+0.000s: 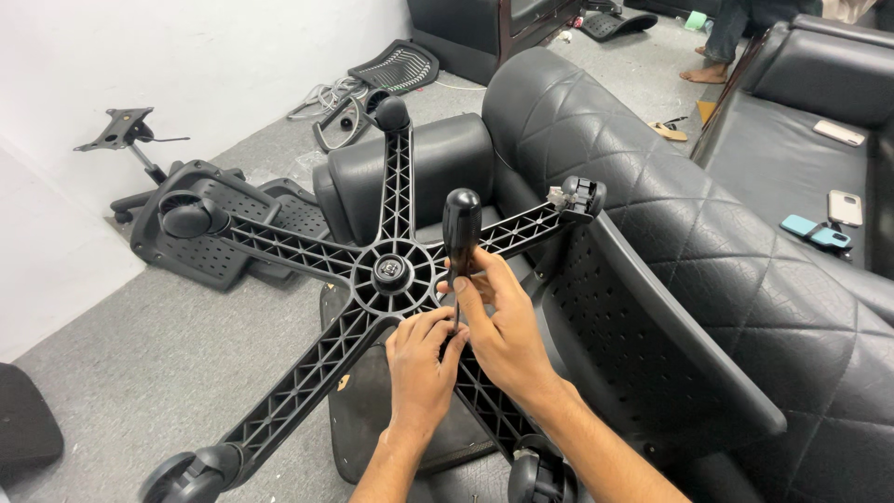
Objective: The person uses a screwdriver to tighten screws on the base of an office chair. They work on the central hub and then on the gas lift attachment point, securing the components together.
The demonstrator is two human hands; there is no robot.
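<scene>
A black five-arm chair base [386, 270] lies upturned, its hub just left of and above both hands, with casters at the arm ends, one at far left [191, 216]. A black-handled screwdriver [461, 228] stands upright just right of the hub, its shaft running down between the hands. The base rests on an overturned black office chair [643, 279] with a quilted back, on a grey carpeted floor [140, 363] beside a white wall [186, 56]; loose chair parts lie at left and a black sofa [792, 149] carrying phones stands at right. The left hand [419, 368] is curled, fingertips pinching the lower shaft. The right hand [498, 321] is closed around the shaft below the handle, fingers wrapped
</scene>
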